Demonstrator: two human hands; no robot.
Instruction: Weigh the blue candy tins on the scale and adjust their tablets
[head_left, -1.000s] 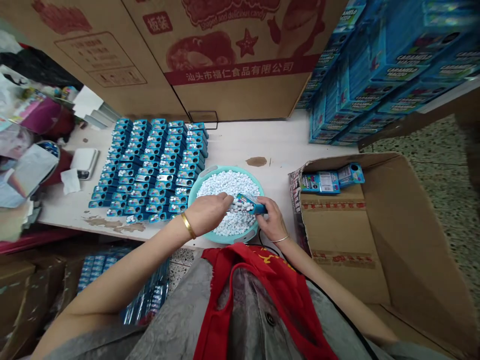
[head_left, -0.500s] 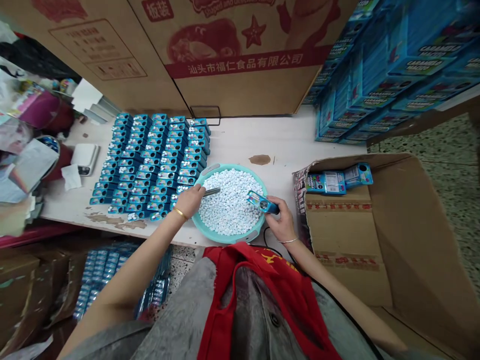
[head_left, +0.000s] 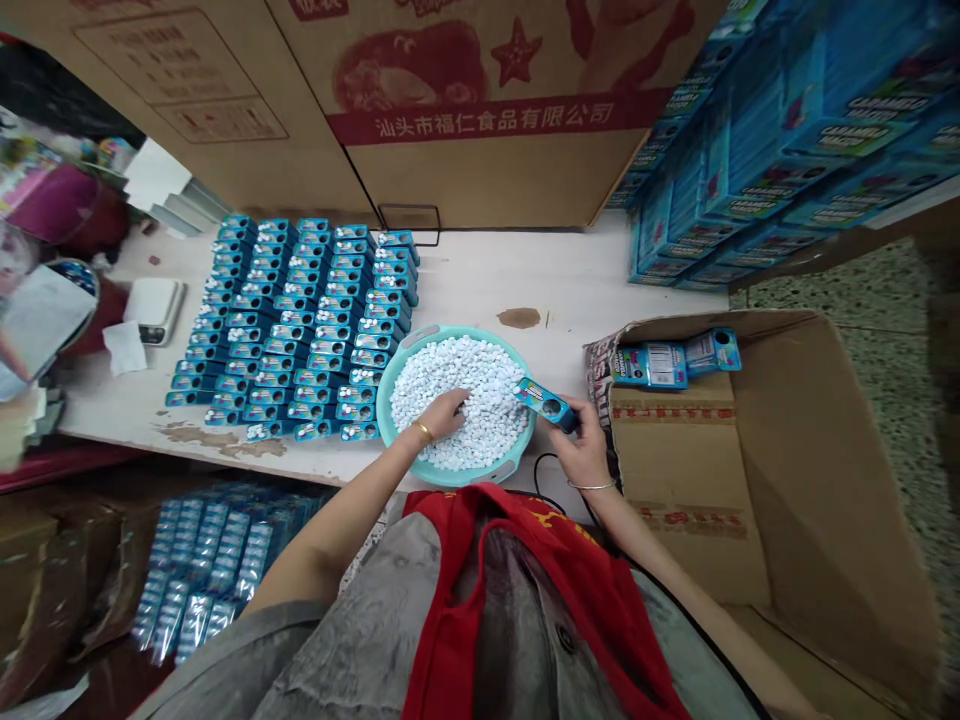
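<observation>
A round turquoise bowl [head_left: 385, 405] holds a heap of small white pellets [head_left: 484, 375]. Over the heap, my left hand [head_left: 441, 415] is closed with its fingertips down at the pellets; what it holds is hidden. My right hand [head_left: 583, 450] grips a blue box [head_left: 546, 402] with a dark round hole in its end face, tilted over the bowl's right rim. To the left stand several rows of similar blue boxes [head_left: 322, 362], some with white pellets on top.
Behind the bowl stands a large printed carton [head_left: 480, 165]. Stacked blue packs [head_left: 750, 190] rise at the back right. An open cardboard box [head_left: 682, 460] with a few blue packs is at the right. A white scale [head_left: 154, 308] lies far left; bagged blue packs [head_left: 202, 560] sit below the table.
My left hand has moved right and down from the bowl's left rim into the pellets; the metal tool it held no longer shows. My right hand and its box have shifted slightly right.
</observation>
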